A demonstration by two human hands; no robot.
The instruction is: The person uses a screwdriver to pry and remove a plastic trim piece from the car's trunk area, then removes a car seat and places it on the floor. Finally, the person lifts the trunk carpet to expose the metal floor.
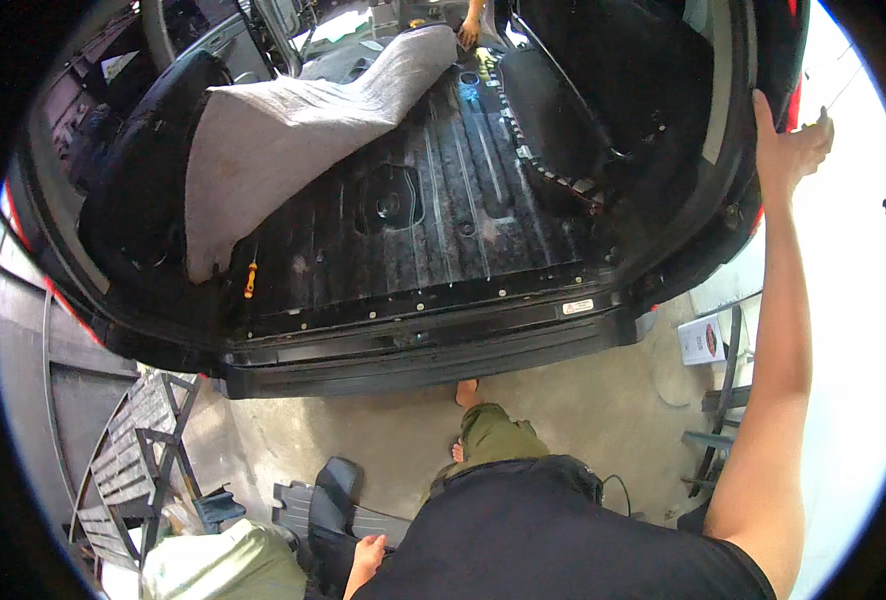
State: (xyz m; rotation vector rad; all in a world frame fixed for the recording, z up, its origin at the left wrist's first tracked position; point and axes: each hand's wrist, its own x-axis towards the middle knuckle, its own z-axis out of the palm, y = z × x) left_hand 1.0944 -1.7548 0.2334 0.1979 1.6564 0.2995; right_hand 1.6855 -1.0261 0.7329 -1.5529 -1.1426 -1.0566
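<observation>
My right arm reaches up along the right side of the rear opening of a vehicle. My right hand has its thumb against the black frame, its other fingers curled. A thin line runs out by the fingertips; what they hold is too small to name. Low in view, my left hand is closed beside my black shirt, near dark panels on the floor; its contents are hidden. Ahead lies the bare, ribbed cargo floor, with a grey carpet piece folded over its left part.
A yellow-handled screwdriver lies near the left rear sill. Another person's hand reaches in at the far end, near a taped wiring bundle. The black bumper crosses before me; a slatted metal rack stands left, a white can right.
</observation>
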